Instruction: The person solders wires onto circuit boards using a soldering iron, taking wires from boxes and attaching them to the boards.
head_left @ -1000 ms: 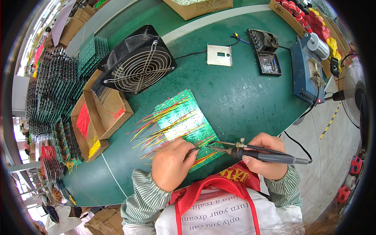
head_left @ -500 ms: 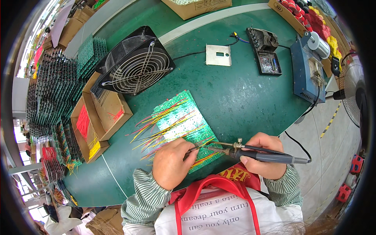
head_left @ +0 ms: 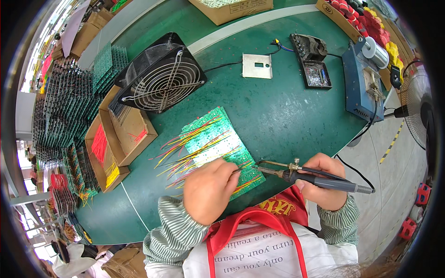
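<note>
A green circuit board (head_left: 221,121) lies on the table before me, with rows of red, yellow and black wires (head_left: 204,147) standing out toward its left. My left hand (head_left: 208,190) is closed in a pinch over the board's near part. A thin dark piece (head_left: 238,170) shows at its fingertips; I cannot tell its kind. In my right hand (head_left: 324,183) is a soldering iron (head_left: 336,183) with a thin metal feed tube clamped along it. The iron's tip points left, just over the board's right edge, close to my left fingertips.
A black fan (head_left: 162,76) stands behind the board. To the left are a cardboard box (head_left: 134,150) of cut wires and stacked boards (head_left: 65,106). Farther back lie a pale metal plate (head_left: 256,66), a black holder (head_left: 315,60) and a blue unit (head_left: 359,88) with a solder spool (head_left: 376,53).
The soldering iron has shifted slightly right, with my right hand. My left hand has turned over a little, so its fingertips and the dark piece show less.
</note>
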`<state>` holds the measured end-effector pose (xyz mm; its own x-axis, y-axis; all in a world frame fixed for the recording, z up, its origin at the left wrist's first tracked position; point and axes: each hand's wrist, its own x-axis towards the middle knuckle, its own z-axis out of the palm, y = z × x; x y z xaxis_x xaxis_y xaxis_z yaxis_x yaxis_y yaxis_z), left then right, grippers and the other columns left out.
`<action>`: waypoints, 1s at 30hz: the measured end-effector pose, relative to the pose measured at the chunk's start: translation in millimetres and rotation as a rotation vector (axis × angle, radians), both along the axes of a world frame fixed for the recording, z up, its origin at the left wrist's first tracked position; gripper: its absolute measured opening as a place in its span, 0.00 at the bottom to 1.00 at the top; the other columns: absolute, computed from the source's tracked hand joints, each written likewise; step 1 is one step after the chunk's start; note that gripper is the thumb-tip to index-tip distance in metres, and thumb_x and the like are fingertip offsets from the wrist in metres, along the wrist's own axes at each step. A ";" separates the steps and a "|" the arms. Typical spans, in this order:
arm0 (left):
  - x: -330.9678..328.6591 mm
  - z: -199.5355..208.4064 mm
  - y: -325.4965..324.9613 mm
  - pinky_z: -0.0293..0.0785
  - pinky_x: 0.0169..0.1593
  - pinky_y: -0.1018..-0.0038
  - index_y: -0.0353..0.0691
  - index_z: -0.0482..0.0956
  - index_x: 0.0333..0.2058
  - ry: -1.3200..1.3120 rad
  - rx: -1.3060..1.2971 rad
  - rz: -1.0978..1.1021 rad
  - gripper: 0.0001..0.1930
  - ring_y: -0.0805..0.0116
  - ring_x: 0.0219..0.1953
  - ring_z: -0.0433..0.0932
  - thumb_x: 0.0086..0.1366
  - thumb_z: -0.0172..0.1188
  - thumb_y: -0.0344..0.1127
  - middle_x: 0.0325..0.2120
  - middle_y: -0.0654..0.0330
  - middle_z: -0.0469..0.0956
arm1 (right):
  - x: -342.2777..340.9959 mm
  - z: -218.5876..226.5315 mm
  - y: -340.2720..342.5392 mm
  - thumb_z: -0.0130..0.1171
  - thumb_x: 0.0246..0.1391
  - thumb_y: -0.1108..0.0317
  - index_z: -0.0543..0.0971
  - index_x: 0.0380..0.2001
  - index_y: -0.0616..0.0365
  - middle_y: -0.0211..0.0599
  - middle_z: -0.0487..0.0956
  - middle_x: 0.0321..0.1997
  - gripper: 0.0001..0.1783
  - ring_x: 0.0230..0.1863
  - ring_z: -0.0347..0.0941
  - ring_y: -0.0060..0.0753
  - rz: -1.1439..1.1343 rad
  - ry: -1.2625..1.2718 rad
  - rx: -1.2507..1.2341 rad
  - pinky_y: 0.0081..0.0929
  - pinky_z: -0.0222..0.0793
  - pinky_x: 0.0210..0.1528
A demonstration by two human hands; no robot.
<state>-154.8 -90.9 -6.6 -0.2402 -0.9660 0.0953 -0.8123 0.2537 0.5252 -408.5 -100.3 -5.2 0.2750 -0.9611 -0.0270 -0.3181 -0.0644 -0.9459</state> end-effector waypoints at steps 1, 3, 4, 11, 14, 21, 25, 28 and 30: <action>-2.4 -5.5 -0.8 0.71 0.28 0.67 0.36 0.79 0.29 0.018 0.053 -0.002 0.05 0.58 0.25 0.76 0.54 0.64 0.30 0.24 0.57 0.76 | 0.5 -0.9 -1.3 0.65 0.39 0.70 0.74 0.25 0.62 0.31 0.77 0.19 0.11 0.19 0.73 0.19 0.004 -0.009 -0.007 0.18 0.66 0.23; -3.1 -18.1 -3.6 0.71 0.27 0.68 0.35 0.79 0.29 0.057 0.092 -0.017 0.06 0.59 0.24 0.76 0.55 0.63 0.31 0.24 0.56 0.76 | 0.2 -1.7 -1.3 0.65 0.39 0.70 0.74 0.25 0.62 0.31 0.77 0.19 0.11 0.19 0.73 0.19 -0.003 -0.012 -0.011 0.18 0.66 0.23; -4.2 -18.7 -3.6 0.71 0.27 0.68 0.35 0.79 0.29 0.058 0.094 -0.021 0.06 0.59 0.24 0.76 0.55 0.63 0.31 0.24 0.56 0.76 | 0.0 -2.1 -1.2 0.65 0.39 0.70 0.74 0.25 0.62 0.31 0.77 0.19 0.11 0.19 0.73 0.19 -0.006 -0.013 -0.006 0.18 0.67 0.23; -5.4 -23.1 -5.9 0.69 0.25 0.70 0.35 0.79 0.29 0.111 0.123 -0.023 0.06 0.61 0.21 0.74 0.56 0.63 0.31 0.24 0.57 0.75 | 0.9 -7.2 -3.5 0.65 0.39 0.71 0.74 0.25 0.61 0.31 0.77 0.19 0.10 0.19 0.72 0.19 0.019 -0.026 0.036 0.19 0.66 0.23; -6.1 -22.4 -6.6 0.69 0.25 0.70 0.35 0.79 0.29 0.109 0.138 -0.023 0.06 0.61 0.20 0.74 0.56 0.63 0.31 0.24 0.57 0.75 | -0.1 -8.7 -4.7 0.65 0.39 0.71 0.74 0.25 0.61 0.31 0.77 0.19 0.10 0.18 0.72 0.19 0.032 -0.020 0.025 0.19 0.66 0.22; -4.2 -21.0 -8.2 0.69 0.25 0.70 0.35 0.79 0.29 0.111 0.153 -0.042 0.06 0.61 0.20 0.74 0.56 0.63 0.32 0.24 0.56 0.75 | -1.5 -2.6 -4.0 0.65 0.39 0.71 0.74 0.25 0.62 0.32 0.77 0.19 0.11 0.19 0.73 0.19 -0.009 -0.017 0.001 0.19 0.66 0.22; -3.4 -21.9 -8.6 0.69 0.25 0.69 0.35 0.79 0.30 0.110 0.156 -0.054 0.06 0.61 0.21 0.74 0.56 0.63 0.31 0.24 0.56 0.75 | -4.3 0.2 -0.9 0.66 0.39 0.70 0.74 0.25 0.62 0.32 0.77 0.19 0.11 0.19 0.73 0.19 -0.009 0.010 -0.025 0.18 0.66 0.22; -3.0 -21.1 -8.0 0.70 0.26 0.69 0.35 0.79 0.30 0.109 0.153 -0.054 0.06 0.61 0.21 0.75 0.56 0.63 0.31 0.24 0.56 0.75 | -4.6 3.9 3.3 0.66 0.39 0.70 0.74 0.25 0.61 0.31 0.78 0.19 0.11 0.18 0.73 0.19 0.004 0.013 -0.033 0.18 0.66 0.22; -3.2 -20.2 -6.3 0.70 0.27 0.69 0.35 0.79 0.30 0.106 0.144 -0.040 0.06 0.60 0.22 0.75 0.55 0.63 0.30 0.25 0.56 0.76 | -4.5 4.5 6.5 0.66 0.40 0.70 0.74 0.24 0.61 0.31 0.78 0.19 0.11 0.18 0.73 0.19 0.013 0.008 -0.045 0.17 0.66 0.21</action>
